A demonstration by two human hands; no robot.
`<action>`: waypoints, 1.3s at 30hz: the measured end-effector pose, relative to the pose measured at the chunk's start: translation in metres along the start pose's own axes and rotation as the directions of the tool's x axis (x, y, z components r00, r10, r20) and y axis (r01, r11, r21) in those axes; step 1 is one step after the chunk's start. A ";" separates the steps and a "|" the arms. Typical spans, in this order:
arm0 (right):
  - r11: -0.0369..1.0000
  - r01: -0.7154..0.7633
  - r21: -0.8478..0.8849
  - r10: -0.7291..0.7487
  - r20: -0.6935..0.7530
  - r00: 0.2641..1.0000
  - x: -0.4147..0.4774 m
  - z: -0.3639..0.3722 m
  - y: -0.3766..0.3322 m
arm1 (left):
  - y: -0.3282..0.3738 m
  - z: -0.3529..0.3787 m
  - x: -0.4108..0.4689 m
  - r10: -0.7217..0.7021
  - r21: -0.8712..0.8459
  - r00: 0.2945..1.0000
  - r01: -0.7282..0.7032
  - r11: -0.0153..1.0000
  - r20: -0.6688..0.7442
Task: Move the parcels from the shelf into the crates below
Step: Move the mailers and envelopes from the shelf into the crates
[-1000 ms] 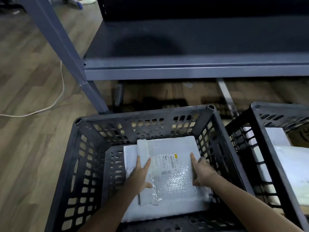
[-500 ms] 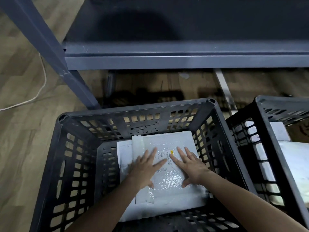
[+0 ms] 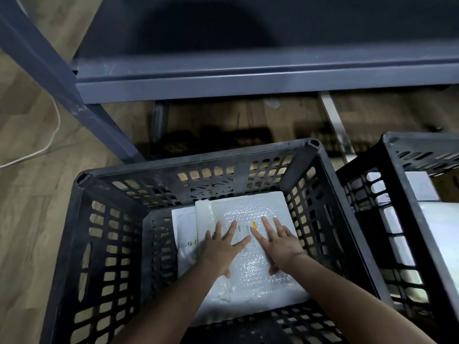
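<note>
A white bubble-wrap parcel point(image 3: 248, 209) with a printed label lies flat inside the black slatted crate point(image 3: 198, 167) in front of me. It rests on top of another white parcel point(image 3: 185, 224) whose left edge shows. My left hand point(image 3: 221, 247) and my right hand point(image 3: 278, 244) both press flat on the top parcel, fingers straight and spread, thumbs nearly meeting. The grey metal shelf point(image 3: 248, 78) above the crate shows no parcels in view.
A second black crate point(image 3: 397, 194) stands close on the right and holds white parcels point(image 3: 442, 232). The shelf's grey upright post point(image 3: 49, 78) slants down at the left. A white cable point(image 3: 53, 130) lies on the wooden floor at the left.
My hands went from holding the parcel's left and right edges to lying flat on its top, side by side. The view has tilted closer to the crate.
</note>
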State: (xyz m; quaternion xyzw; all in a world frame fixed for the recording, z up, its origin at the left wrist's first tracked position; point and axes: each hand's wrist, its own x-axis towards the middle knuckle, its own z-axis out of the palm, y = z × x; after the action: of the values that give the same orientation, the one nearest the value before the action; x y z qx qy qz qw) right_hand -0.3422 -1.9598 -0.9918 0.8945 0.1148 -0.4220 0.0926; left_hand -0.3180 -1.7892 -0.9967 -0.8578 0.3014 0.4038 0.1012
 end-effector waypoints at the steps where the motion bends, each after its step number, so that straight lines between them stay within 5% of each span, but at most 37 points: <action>1: 1.000 -0.011 0.005 0.011 -0.004 1.000 -0.003 0.000 -0.002 | 0.001 0.000 -0.002 -0.002 0.001 1.000 0.002 1.000 -0.011; 8: 0.998 0.035 0.048 -0.035 -0.007 0.999 -0.032 0.002 -0.004 | 0.018 0.014 -0.021 -0.064 -0.038 0.988 0.060 0.998 -0.140; 21: 0.999 0.043 0.030 -0.042 -0.054 0.998 -0.023 0.008 -0.002 | 0.006 0.021 -0.022 -0.022 -0.135 0.994 0.007 0.991 -0.108; 25: 0.976 0.096 0.197 -0.100 0.011 0.995 -0.032 -0.019 0.009 | -0.002 -0.007 -0.042 -0.011 -0.243 0.993 -0.018 0.970 -0.118; 29: 0.937 0.091 0.338 -0.067 -0.081 0.994 -0.068 -0.062 0.015 | -0.010 -0.053 -0.084 -0.095 -0.408 0.961 -0.019 0.913 -0.258; 39: 0.926 0.165 0.340 -0.068 -0.279 0.958 -0.244 -0.171 0.019 | 0.005 -0.172 -0.264 -0.207 -0.487 0.924 0.026 0.873 -0.321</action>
State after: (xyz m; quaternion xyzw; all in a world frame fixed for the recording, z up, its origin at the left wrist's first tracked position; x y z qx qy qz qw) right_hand -0.3615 -1.9643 -0.6940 0.9357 0.1003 -0.3185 -0.1140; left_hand -0.3426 -1.7497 -0.6850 -0.9326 0.1536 0.2928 -0.1444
